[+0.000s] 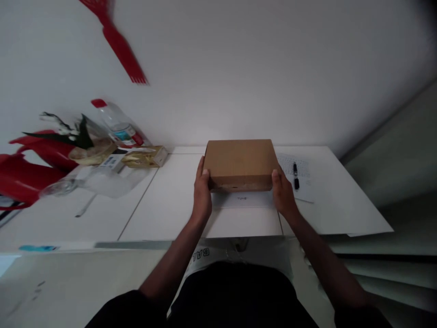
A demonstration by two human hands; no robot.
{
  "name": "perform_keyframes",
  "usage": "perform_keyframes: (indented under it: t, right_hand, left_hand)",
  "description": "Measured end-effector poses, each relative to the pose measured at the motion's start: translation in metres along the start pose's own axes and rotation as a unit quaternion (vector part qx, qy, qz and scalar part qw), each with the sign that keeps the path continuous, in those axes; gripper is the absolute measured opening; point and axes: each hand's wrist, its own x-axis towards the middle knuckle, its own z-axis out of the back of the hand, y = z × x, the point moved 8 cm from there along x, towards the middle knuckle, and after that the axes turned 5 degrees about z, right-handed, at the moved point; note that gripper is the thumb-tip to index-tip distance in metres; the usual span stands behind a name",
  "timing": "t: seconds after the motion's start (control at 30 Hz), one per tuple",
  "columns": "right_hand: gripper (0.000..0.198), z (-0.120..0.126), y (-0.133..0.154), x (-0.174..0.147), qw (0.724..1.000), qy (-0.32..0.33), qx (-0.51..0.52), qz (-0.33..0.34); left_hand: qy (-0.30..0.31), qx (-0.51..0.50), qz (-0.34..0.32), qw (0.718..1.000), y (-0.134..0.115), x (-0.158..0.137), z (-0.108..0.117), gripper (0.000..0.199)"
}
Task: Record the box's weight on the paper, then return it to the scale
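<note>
A closed brown cardboard box (pixel 241 159) is between my two hands, above the white tabletop. My left hand (pixel 202 189) grips its left end, with the thumb along the front corner. On the opposite end, my right hand (pixel 283 191) holds the box in the same way. Beneath it, partly covered, lies a flat white box (pixel 246 199) with small dark lettering on its front. Whether the cardboard box touches that white one I cannot tell. Just right of my right hand, a black pen (pixel 295 175) rests on a printed sheet of paper (pixel 305 189).
Along the left stand red jugs (pixel 20 177), a clear bottle with a red cap (pixel 118 123), a gold packet (pixel 143 157) and a clear empty bottle (pixel 105 182) lying down. A red fork-shaped decoration (pixel 123 50) is on the wall. The white table (pixel 153 223) has visible seams.
</note>
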Motion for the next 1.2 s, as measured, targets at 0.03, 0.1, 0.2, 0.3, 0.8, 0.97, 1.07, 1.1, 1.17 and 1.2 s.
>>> perform_keyframes:
  t: [0.03, 0.1, 0.2, 0.3, 0.8, 0.97, 1.07, 1.1, 1.17, 1.2]
  right_hand:
    - [0.069, 0.003, -0.002, -0.001, 1.000, -0.003, 0.000, 0.000]
    - [0.066, 0.008, -0.004, -0.002, 1.000, -0.009, 0.003, 0.006]
    - [0.064, 0.011, -0.007, -0.004, 1.000, -0.010, 0.003, 0.007]
    - [0.066, 0.011, -0.011, -0.005, 1.000, -0.009, 0.003, 0.003]
    - [0.058, 0.003, -0.016, -0.006, 1.000, -0.001, 0.009, 0.001]
    - [0.060, 0.003, -0.014, -0.007, 1.000, -0.012, -0.001, 0.008]
    - [0.057, 0.003, -0.015, -0.008, 1.000, -0.007, -0.006, 0.012]
    - [0.057, 0.002, -0.015, -0.008, 1.000, -0.004, -0.007, 0.013]
    - [0.056, 0.003, -0.015, -0.008, 1.000, -0.002, -0.005, 0.016]
    - [0.056, 0.003, -0.015, -0.008, 1.000, 0.000, -0.002, 0.018]
  left_hand:
    - [0.003, 0.002, 0.002, 1.000, 0.002, -0.001, -0.003, 0.053]
    - [0.008, 0.004, 0.010, 1.000, 0.007, -0.003, -0.006, 0.053]
    - [0.011, 0.006, 0.019, 1.000, 0.014, -0.006, -0.008, 0.054]
    - [0.013, 0.010, 0.025, 1.000, 0.018, -0.007, -0.009, 0.055]
    - [-0.001, 0.006, 0.022, 1.000, 0.020, -0.009, -0.003, 0.053]
    - [-0.004, 0.010, 0.021, 1.000, 0.017, -0.010, -0.003, 0.052]
    - [-0.010, 0.023, 0.017, 1.000, 0.016, -0.011, -0.003, 0.052]
    - [-0.012, 0.027, 0.015, 0.999, 0.016, -0.012, -0.003, 0.052]
    - [-0.012, 0.034, 0.013, 0.999, 0.015, -0.012, -0.002, 0.053]
    - [-0.010, 0.037, 0.014, 0.999, 0.015, -0.013, -0.002, 0.053]
